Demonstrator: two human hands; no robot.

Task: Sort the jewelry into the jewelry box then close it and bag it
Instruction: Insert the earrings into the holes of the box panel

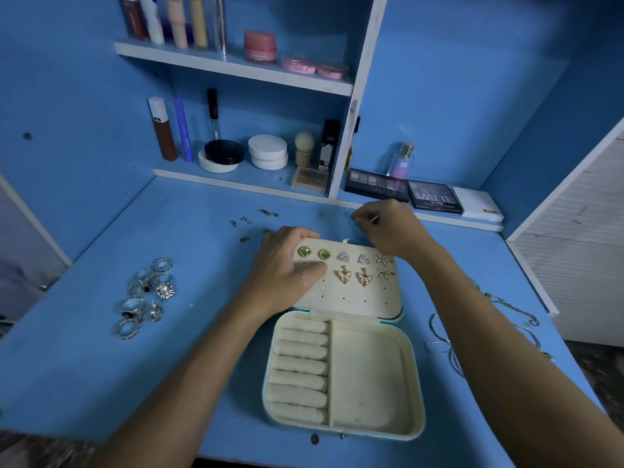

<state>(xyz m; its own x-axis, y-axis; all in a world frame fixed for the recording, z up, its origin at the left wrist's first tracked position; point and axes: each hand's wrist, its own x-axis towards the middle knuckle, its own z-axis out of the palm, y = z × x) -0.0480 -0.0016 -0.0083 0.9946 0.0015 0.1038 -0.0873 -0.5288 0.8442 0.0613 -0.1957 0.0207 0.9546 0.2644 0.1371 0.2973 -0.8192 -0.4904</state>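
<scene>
Our left hand grips the open jewelry box lid's left edge, earrings just right of it. Right hand pinches a thin pin behind the lid.

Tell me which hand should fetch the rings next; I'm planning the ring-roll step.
Left, probably. The rings lie on the desk left of the box, nearest the left hand, which only steadies the lid. The right hand pinches something small behind the lid.
</scene>
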